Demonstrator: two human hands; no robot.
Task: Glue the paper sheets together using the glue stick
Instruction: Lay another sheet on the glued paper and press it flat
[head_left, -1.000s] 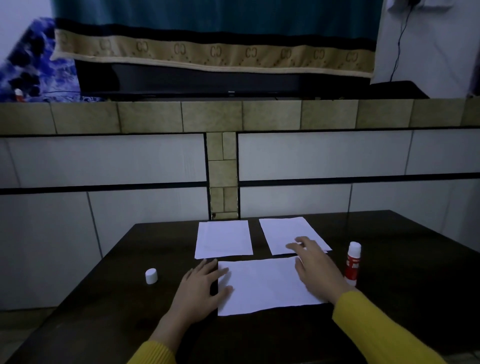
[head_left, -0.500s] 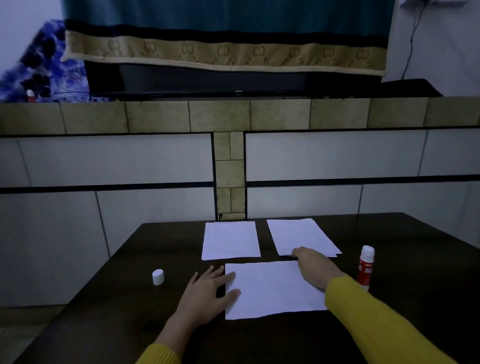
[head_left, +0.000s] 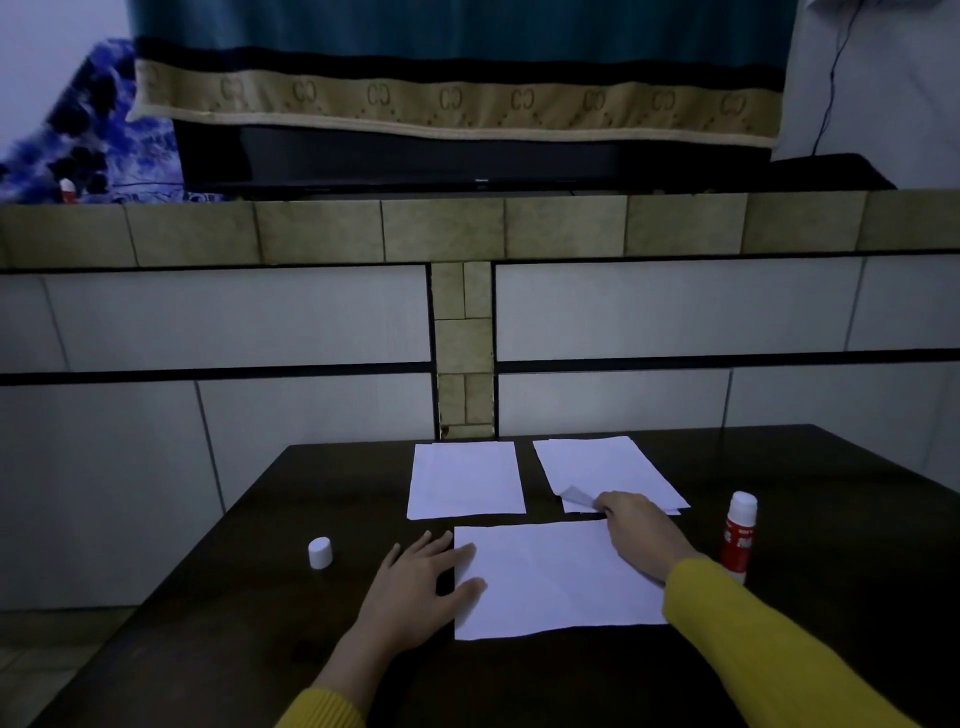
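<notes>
Three white paper sheets lie on the dark table (head_left: 831, 519). The near sheet (head_left: 550, 577) lies in front of me, and my left hand (head_left: 415, 592) rests flat on its left edge with fingers spread. A far left sheet (head_left: 465, 478) lies untouched. At the far right sheet (head_left: 597, 467), my right hand (head_left: 639, 530) pinches the near left corner, which is lifted and curled up. The uncapped red and white glue stick (head_left: 738, 535) stands upright just right of my right wrist. Its white cap (head_left: 320, 552) sits left of my left hand.
A tiled wall with a ledge rises right behind the table's far edge. A dark screen (head_left: 415, 156) under a teal and beige cloth sits on the ledge. The table's left edge runs diagonally near the cap.
My right hand slid from the near sheet's top edge to the far right sheet and lifted its near left corner. My left hand stayed on the near sheet.
</notes>
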